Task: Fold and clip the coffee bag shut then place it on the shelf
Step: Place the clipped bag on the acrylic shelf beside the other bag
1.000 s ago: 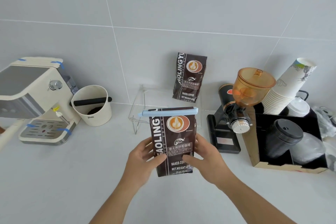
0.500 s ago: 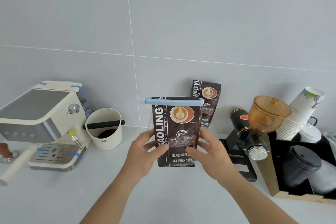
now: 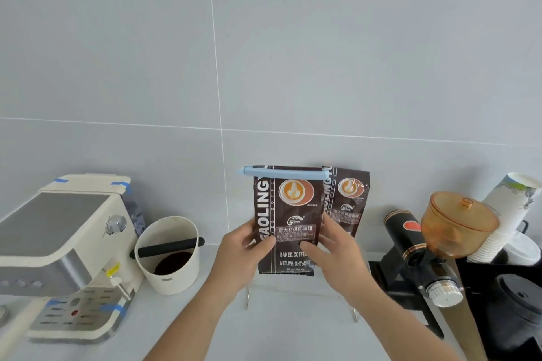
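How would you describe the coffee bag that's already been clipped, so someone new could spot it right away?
Look at the grey tiled wall, then down to the clear acrylic shelf between the cream espresso machine and the black grinder. Both hands hold the dark brown coffee bag there. Unlike the matching brown bag behind it, a pale blue clip runs across its top.

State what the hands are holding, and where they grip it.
The clipped coffee bag, held upright by both hands: left hand and right hand on its lower side edges.
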A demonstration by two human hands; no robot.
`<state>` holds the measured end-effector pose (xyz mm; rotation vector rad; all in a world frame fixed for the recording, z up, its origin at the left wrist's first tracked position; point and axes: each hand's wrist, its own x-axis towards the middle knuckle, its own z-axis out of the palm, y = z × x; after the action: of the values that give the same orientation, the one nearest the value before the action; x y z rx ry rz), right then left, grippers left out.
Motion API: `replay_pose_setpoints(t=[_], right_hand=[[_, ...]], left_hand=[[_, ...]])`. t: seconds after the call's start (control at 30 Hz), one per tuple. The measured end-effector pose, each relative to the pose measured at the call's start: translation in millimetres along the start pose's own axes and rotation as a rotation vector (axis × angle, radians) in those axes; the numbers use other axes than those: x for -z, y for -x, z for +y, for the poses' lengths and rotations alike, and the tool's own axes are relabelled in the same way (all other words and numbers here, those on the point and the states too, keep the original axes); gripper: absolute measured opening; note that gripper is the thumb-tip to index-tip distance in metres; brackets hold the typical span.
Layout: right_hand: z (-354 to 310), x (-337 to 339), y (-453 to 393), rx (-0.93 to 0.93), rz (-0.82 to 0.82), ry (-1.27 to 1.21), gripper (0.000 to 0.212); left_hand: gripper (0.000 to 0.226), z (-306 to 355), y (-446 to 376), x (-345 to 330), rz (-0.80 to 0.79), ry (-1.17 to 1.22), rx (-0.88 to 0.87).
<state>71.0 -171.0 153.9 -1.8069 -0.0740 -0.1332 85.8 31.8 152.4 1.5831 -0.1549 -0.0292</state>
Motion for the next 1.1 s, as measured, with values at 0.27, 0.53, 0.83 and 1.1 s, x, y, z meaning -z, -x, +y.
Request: replay_pose_setpoints(t=[0.27,0.53,0.83,1.1], right_hand=[[25,-13,-55,0.001,0.022,0.102,0.071],[50,-21,-90,-0.068,0.029,0.121,0.068],[65,-29,-101,-0.111,0.102,0.147,0.065],[66,-32,-108,-0.133,0.111,0.133,0.07]], left_hand=[[0.03,-19,-54,2,0.027,-0.049,0.0],[0.029,-46,-92,-1,0.026,-0.047,0.054],[0.045,-70,-112,-1,-0.008,0.025,0.016],[0.057,-78,-122,0,-0.024,-0.023,-0.027]])
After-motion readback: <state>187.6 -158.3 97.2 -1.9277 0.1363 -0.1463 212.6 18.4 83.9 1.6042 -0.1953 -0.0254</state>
